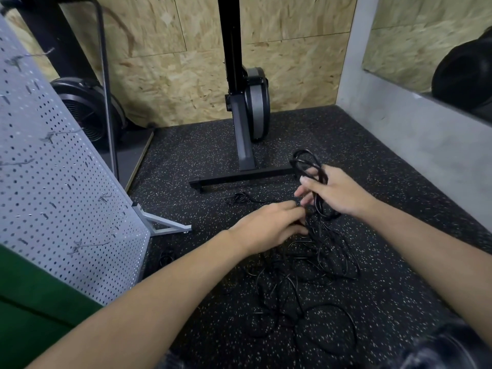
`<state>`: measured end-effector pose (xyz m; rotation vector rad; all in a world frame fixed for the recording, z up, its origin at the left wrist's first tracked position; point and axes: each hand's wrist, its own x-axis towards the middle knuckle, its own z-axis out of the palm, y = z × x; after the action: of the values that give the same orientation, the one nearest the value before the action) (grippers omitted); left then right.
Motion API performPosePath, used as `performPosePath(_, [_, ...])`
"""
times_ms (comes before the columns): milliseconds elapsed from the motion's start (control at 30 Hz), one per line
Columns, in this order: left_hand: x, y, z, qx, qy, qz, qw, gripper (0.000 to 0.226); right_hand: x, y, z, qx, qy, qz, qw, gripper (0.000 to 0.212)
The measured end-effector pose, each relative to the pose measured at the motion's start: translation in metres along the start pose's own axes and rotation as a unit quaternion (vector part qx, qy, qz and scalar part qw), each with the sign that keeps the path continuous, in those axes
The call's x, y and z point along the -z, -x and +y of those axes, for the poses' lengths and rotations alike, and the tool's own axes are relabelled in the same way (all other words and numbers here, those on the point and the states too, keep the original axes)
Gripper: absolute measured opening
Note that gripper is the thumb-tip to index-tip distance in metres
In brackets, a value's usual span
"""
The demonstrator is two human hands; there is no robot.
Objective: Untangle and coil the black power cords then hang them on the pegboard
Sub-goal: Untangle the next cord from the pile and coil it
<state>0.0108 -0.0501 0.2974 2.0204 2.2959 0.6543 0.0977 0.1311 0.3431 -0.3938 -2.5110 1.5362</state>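
A tangled heap of black power cords (300, 278) lies on the speckled black floor in front of me. My right hand (335, 193) grips a partly wound coil of black cord (306, 161), whose loops stick up above the fingers and hang below them. My left hand (274, 222) reaches into the top of the heap, fingers curled around a strand that runs toward the coil. A grey pegboard (53, 182) with several metal hooks stands tilted at the left.
An exercise machine with a black T-shaped base (247, 177) stands just beyond the hands. A small separate bundle of cord (238, 199) lies near that base. A fan (87, 107) sits behind the pegboard. A grey wall (399, 123) closes the right side.
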Motion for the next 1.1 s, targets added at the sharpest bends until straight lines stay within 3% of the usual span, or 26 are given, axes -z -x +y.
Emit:
performPosePath(167, [0.005, -0.001, 0.001, 0.010, 0.019, 0.093, 0.995, 0.025, -0.007, -0.001, 0.004, -0.014, 0.083, -0.063, 0.994, 0.019])
performPosePath(300, [0.013, -0.005, 0.000, 0.065, 0.045, 0.143, 0.987, 0.035, -0.016, 0.005, -0.002, -0.066, 0.013, -0.125, 0.990, 0.057])
performPosePath(433, [0.018, -0.004, -0.001, 0.078, 0.046, 0.179, 0.980, 0.042, -0.019, 0.004, -0.006, -0.088, -0.037, -0.167, 0.981, 0.082])
performPosePath(467, [0.019, -0.004, -0.002, 0.074, 0.047, 0.183, 0.979, 0.039, -0.017, 0.004, -0.007, -0.083, -0.031, -0.182, 0.979, 0.082])
performPosePath(533, [0.021, -0.003, -0.006, 0.071, 0.059, 0.186, 0.978, 0.026, -0.012, 0.006, -0.007, -0.067, 0.012, -0.210, 0.975, 0.059])
performPosePath(633, [0.027, -0.002, -0.007, 0.111, 0.057, 0.173, 0.977, 0.040, -0.009, 0.004, -0.005, -0.057, 0.036, -0.267, 0.961, 0.028])
performPosePath(733, [0.035, -0.003, -0.010, 0.120, 0.046, 0.140, 0.982, 0.044, -0.011, 0.002, 0.001, -0.104, 0.033, -0.296, 0.949, 0.011])
performPosePath(867, [0.040, -0.003, -0.010, 0.068, 0.070, 0.068, 0.993, 0.023, -0.015, 0.004, 0.001, -0.132, 0.138, -0.320, 0.928, 0.019])
performPosePath(1000, [0.036, 0.001, -0.013, 0.079, 0.094, 0.075, 0.990, 0.031, -0.017, 0.010, -0.002, -0.102, 0.214, -0.320, 0.917, 0.019])
performPosePath(1100, [0.038, 0.005, -0.018, 0.116, 0.113, 0.115, 0.980, 0.041, -0.013, 0.009, -0.004, -0.083, 0.173, -0.324, 0.926, 0.027])
